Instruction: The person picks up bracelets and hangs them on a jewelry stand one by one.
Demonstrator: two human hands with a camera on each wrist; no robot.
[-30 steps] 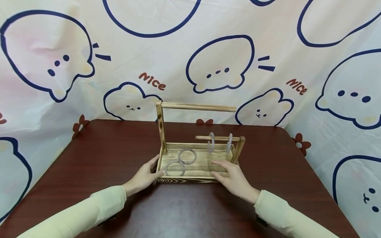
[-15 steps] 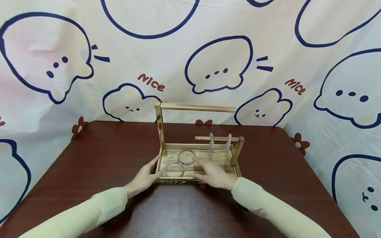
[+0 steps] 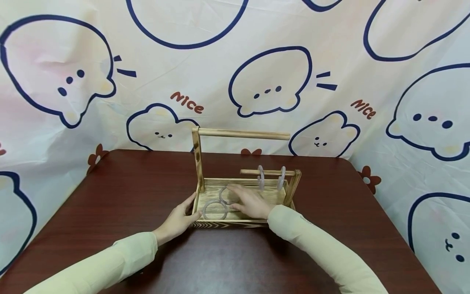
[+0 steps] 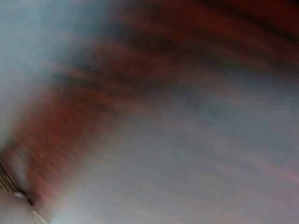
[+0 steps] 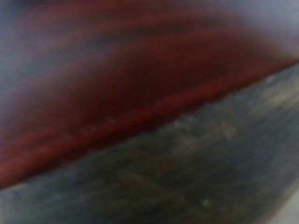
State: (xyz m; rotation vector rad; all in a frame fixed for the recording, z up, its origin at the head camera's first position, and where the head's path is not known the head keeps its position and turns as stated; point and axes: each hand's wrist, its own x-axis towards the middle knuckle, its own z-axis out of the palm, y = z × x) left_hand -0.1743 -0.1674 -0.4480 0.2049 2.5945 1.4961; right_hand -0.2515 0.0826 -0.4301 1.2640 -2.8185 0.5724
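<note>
A wooden tray (image 3: 271, 197) with two bars raised over it stands on the table. My left hand (image 3: 177, 218) holds its left end, thumb over the front corner and fingers along the outside. Inside the tray lie two pale translucent rings: a near ring (image 3: 204, 210) by the left thumb and a far ring (image 3: 221, 196) behind it. My right hand (image 3: 251, 203) is over the tray, fingertips at the far ring and thumb apart, covering its right part. Two more rings, one left (image 3: 261, 183) and one right (image 3: 281, 183), hang from the short bar (image 3: 249, 172).
A longer bar (image 3: 242, 133) runs higher up from the left post (image 3: 198, 161). The dark red-brown table (image 3: 121, 196) reaches back to a printed cloth (image 3: 213, 73). Both wrist views are mostly blurred, showing table and, in the right one, a wooden wall (image 5: 187, 168).
My right hand has moved left across the tray, from below the hanging rings to the far ring. The hanging rings have turned slightly. My left hand has stayed on the tray's left end.
</note>
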